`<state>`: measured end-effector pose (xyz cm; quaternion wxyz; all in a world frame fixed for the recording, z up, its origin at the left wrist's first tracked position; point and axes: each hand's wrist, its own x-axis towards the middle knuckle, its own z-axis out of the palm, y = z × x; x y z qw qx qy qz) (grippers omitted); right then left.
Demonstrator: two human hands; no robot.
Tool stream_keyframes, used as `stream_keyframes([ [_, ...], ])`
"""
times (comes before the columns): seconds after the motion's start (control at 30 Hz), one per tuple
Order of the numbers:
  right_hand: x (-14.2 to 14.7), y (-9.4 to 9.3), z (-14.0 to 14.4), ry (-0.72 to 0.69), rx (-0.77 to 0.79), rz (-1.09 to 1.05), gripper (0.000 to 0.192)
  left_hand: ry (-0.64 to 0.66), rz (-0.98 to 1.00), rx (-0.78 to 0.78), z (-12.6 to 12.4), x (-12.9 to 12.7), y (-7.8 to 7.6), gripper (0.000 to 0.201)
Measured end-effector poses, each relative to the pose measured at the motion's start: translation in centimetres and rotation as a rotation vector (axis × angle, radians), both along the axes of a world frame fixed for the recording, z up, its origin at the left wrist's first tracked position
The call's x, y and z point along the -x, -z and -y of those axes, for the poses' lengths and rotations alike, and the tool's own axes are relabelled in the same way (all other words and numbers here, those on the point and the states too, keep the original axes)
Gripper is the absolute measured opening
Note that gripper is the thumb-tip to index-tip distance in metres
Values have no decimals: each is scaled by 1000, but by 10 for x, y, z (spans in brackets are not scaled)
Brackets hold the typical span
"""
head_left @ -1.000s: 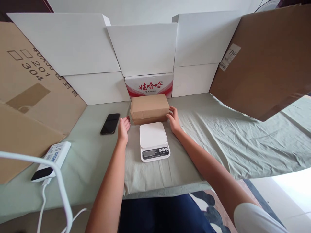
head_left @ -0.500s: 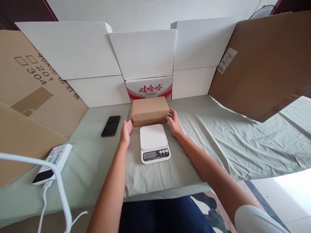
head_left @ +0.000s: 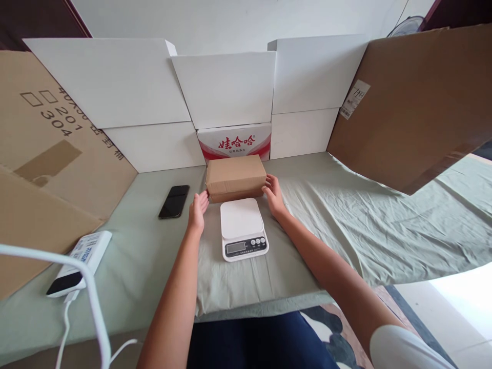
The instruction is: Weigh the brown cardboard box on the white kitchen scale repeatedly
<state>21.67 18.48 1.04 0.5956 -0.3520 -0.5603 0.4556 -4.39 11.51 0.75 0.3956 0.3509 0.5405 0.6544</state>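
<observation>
A brown cardboard box [head_left: 236,177] rests on the cloth-covered table behind a white digital kitchen scale [head_left: 242,220]. My left hand [head_left: 198,210] is against the box's left end, thumb up and fingers reaching along its lower corner. At the opposite end, my right hand [head_left: 274,196] has its thumb by the front corner and its curved fingers on the side. The two hands hold the box between them. Nothing lies on the scale's platform, and its display looks blank.
A black phone [head_left: 174,201] lies left of the box. Further left is a white power strip [head_left: 82,261] with a white cable [head_left: 94,292]. White boxes [head_left: 226,87] and a red-and-white carton [head_left: 236,141] line the back; large cardboard boxes [head_left: 407,102] flank both sides.
The whole view has shifted slightly. The hands, cardboard box and scale keep the same places relative to one another.
</observation>
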Motion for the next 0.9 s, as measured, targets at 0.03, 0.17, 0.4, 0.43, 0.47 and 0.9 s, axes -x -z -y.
stream_keyframes([
  [0.03, 0, -1, 1, 0, 3, -1, 48, 0, 2, 6, 0, 0, 0, 70],
  [0.17, 0, -2, 2, 2, 11, -3, 48, 4, 0, 18, 1, 0, -1, 69],
  [0.4, 1, -3, 2, -10, -16, -3, 47, 14, -2, -13, 0, -1, 1, 71],
  [0.43, 1, -3, 3, -10, -28, 2, 47, 13, 0, -25, 0, -1, 2, 72],
  [0.47, 1, -3, 3, -12, -43, 8, 47, 12, 1, -38, 0, -1, 2, 72],
  [0.9, -6, -14, 26, -47, -204, -3, 57, -2, -46, -206, 24, -6, -9, 84],
])
